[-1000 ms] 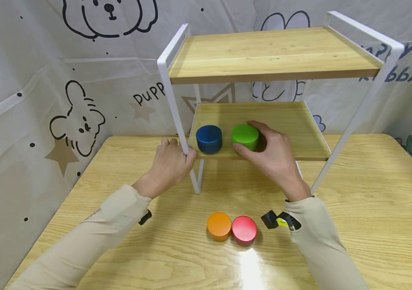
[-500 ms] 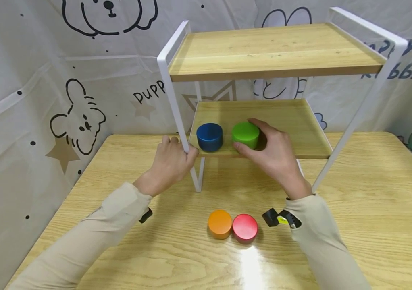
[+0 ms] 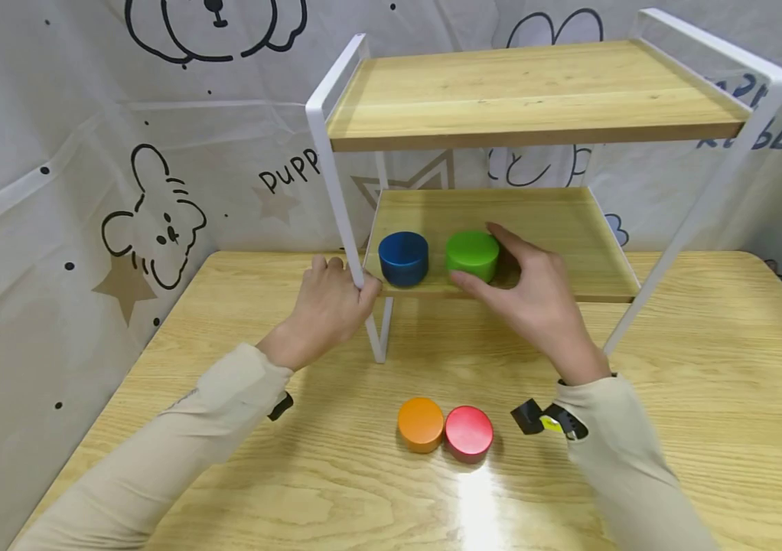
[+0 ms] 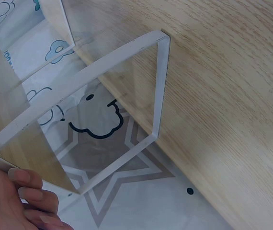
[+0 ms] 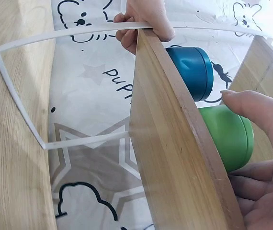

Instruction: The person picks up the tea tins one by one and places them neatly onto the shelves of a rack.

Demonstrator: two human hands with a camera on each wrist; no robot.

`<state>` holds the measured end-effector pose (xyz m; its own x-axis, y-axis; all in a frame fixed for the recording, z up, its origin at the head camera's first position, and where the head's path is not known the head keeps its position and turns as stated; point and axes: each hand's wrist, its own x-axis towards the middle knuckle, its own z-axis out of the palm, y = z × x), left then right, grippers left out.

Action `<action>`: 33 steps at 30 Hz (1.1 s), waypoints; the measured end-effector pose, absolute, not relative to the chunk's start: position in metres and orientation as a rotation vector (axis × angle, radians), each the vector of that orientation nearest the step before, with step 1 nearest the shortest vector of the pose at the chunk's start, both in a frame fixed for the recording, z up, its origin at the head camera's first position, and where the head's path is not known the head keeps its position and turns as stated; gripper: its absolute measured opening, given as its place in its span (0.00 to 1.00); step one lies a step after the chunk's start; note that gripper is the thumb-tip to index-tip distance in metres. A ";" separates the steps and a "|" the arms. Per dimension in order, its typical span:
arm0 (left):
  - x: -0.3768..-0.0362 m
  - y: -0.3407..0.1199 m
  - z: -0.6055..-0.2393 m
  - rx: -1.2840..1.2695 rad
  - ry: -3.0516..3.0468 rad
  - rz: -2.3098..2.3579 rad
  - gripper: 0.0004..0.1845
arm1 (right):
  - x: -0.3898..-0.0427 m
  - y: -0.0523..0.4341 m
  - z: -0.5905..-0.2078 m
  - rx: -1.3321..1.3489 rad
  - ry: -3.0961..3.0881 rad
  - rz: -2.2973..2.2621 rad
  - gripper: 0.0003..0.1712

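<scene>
In the head view my left hand [image 3: 332, 302] grips the white front-left post of a two-tier wooden shelf [image 3: 535, 92], at the lower board's corner. Its curled fingers [image 4: 36, 199] show in the left wrist view. A green round cylinder [image 3: 472, 258] stands on the lower board, right of a blue cylinder [image 3: 403, 260]. My right hand [image 3: 539, 295] is around the green cylinder's right side, thumb at its front and index finger behind. The right wrist view shows the thumb [image 5: 251, 103] slightly off the green cylinder's side, with the other fingers close to its opposite side.
On the table [image 3: 260, 474] in front of the shelf, an orange cylinder [image 3: 421, 423] and a red cylinder [image 3: 469, 433] stand side by side. The upper board overhangs the lower one, with white posts at both sides. A printed cloth [image 3: 33, 252] hangs behind.
My right hand's index finger has loosened and shifted slightly right from the green cylinder, which keeps its place beside the blue one. My left hand keeps its grip. The head view has shifted slightly.
</scene>
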<state>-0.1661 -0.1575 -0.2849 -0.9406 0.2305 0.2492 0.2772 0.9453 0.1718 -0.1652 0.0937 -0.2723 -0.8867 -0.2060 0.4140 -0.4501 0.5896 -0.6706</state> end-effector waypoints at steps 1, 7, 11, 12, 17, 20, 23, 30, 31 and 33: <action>-0.166 -0.157 -0.285 -0.382 -2.874 -0.303 0.22 | -0.164 0.095 -0.271 0.535 -2.541 1.176 0.44; -0.168 -0.159 -0.282 -0.407 -2.843 -0.249 0.22 | -0.156 0.106 -0.258 0.554 -2.618 1.095 0.47; -0.169 -0.159 -0.280 -0.406 -2.834 -0.220 0.22 | -0.151 0.114 -0.252 0.567 -2.626 1.052 0.45; -0.169 -0.159 -0.280 -0.404 -2.836 -0.222 0.22 | -0.149 0.116 -0.252 0.571 -2.616 1.041 0.43; -0.167 -0.158 -0.283 -0.400 -2.853 -0.257 0.22 | -0.135 0.128 -0.258 0.655 -2.515 0.954 0.35; -0.164 -0.158 -0.285 -0.427 -2.835 -0.236 0.20 | -0.124 0.135 -0.262 0.699 -2.463 0.908 0.32; -0.163 -0.158 -0.285 -0.461 -2.801 -0.214 0.19 | -0.114 0.141 -0.265 0.712 -2.417 0.875 0.31; -0.164 -0.159 -0.286 -0.502 -2.783 -0.210 0.18 | -0.100 0.149 -0.275 0.745 -2.310 0.813 0.27; -0.164 -0.159 -0.286 -0.513 -2.774 -0.202 0.17 | -0.100 0.149 -0.277 0.759 -2.299 0.809 0.27; -0.163 -0.159 -0.286 -0.521 -2.755 -0.194 0.17 | -0.099 0.150 -0.280 0.788 -2.286 0.797 0.27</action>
<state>-0.1631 -0.1590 -0.2863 -0.8788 0.3308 0.3440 0.3759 0.9239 0.0717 -0.0987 0.1497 -0.2803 -0.6527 -0.3322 0.6809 -0.6836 0.6457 -0.3402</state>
